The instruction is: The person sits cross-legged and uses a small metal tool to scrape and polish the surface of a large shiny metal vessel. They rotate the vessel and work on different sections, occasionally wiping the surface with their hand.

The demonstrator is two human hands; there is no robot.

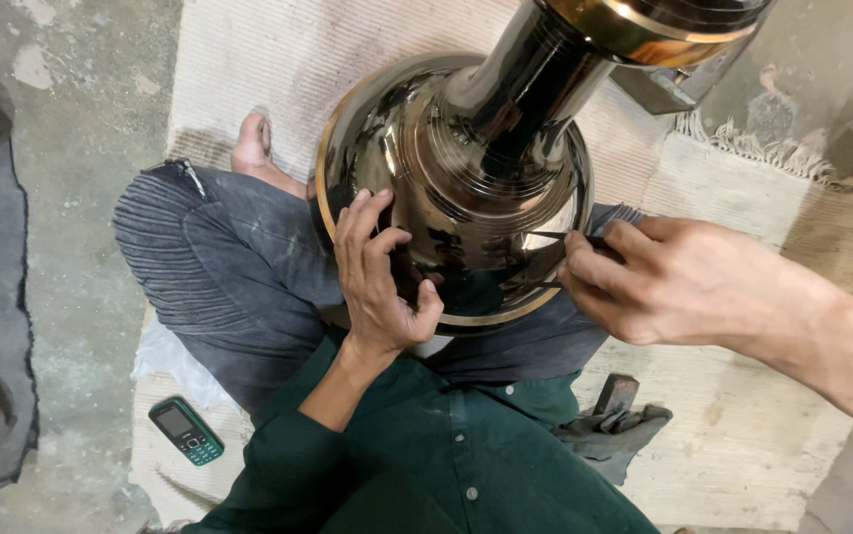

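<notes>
Resting flat with fingers spread, the left hand (379, 282) is steadying the big polished dark metal vase with gold rim (456, 188), which is sitting in the person's lap, while the right hand (669, 282) is pinching a thin dark tool (585, 240) against its mirror-smooth ridged shoulder.

My left hand (379, 277) is raised palm-in, fingers (362, 222) spread and pointing up, thumb hooked to the right. My right hand (659, 282) reaches in from the right, fingers curled tight in a pinch (forearm bare, sleeve barely showing).
</notes>
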